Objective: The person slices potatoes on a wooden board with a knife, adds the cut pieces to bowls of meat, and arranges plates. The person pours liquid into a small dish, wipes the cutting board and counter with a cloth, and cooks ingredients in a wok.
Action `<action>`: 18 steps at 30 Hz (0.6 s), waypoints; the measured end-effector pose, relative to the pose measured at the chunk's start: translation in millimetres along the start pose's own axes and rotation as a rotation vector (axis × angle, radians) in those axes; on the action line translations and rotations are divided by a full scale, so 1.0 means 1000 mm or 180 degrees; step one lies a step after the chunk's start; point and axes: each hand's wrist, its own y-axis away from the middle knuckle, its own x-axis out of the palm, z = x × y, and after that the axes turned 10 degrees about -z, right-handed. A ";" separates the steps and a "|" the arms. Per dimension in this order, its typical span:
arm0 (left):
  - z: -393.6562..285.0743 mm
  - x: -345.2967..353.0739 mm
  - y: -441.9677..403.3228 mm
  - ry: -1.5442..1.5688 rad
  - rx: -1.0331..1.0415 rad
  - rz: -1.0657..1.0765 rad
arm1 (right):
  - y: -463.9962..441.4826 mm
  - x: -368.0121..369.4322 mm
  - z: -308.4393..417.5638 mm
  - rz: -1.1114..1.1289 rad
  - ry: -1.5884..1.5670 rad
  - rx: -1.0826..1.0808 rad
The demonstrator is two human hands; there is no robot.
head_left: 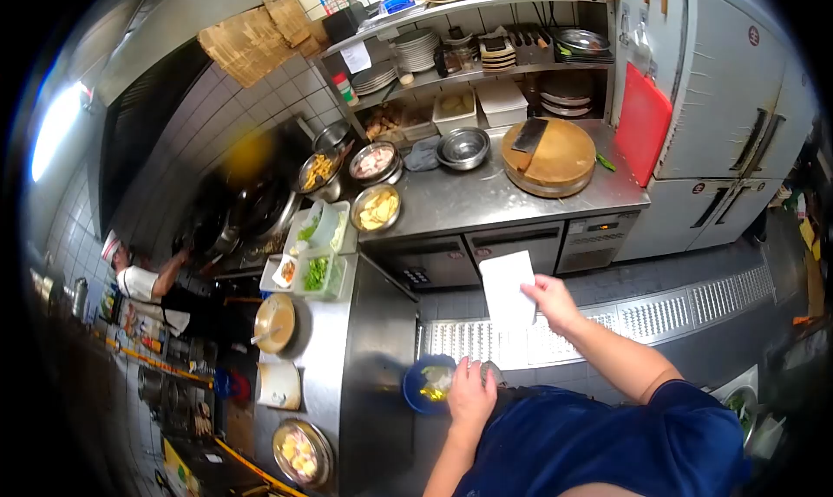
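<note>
A white rectangular sheet or pad (508,289) is held out above the floor. My right hand (552,301) pinches its right edge between thumb and fingers. Lower down, near my waist, my left hand (473,393) has its fingers bent; a greyish round object (493,373) shows beside them, and whether the hand grips it is unclear. Just left of that hand, a blue bin (416,384) on the floor holds something clear and yellow. Behind the sheet are the steel counter's lower doors (518,251).
A steel counter (434,204) bears a round chopping board (555,160) with a cleaver (528,141) and bowls. The left counter (334,358) holds tubs and bowls. A co-worker (139,280) stands at the stove. A metal floor grate (646,321) runs behind my right arm.
</note>
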 end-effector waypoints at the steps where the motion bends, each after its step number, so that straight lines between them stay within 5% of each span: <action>1: 0.024 0.002 -0.017 0.0076 -0.0215 0.0077 | -0.028 0.012 0.016 -0.0063 0.0051 -0.0089; 6: 0.148 0.018 -0.084 -0.0114 -0.0277 0.0633 | -0.134 0.072 0.115 -0.0213 -0.0155 -0.0331; 9: 0.168 0.001 -0.136 -0.0237 -0.0521 0.1052 | -0.207 0.095 0.153 -0.0160 -0.0205 -0.0546; 11: 0.178 0.002 -0.166 -0.0088 -0.0513 0.1058 | -0.241 0.113 0.184 -0.0154 -0.0327 -0.0495; 13: 0.247 0.061 -0.146 -0.0630 0.0158 0.0840 | -0.284 0.129 0.200 -0.0153 -0.0475 -0.0637; 18: 0.224 0.064 -0.213 -0.0269 -0.0623 0.0266 | -0.386 0.161 0.234 -0.0033 -0.0380 -0.0646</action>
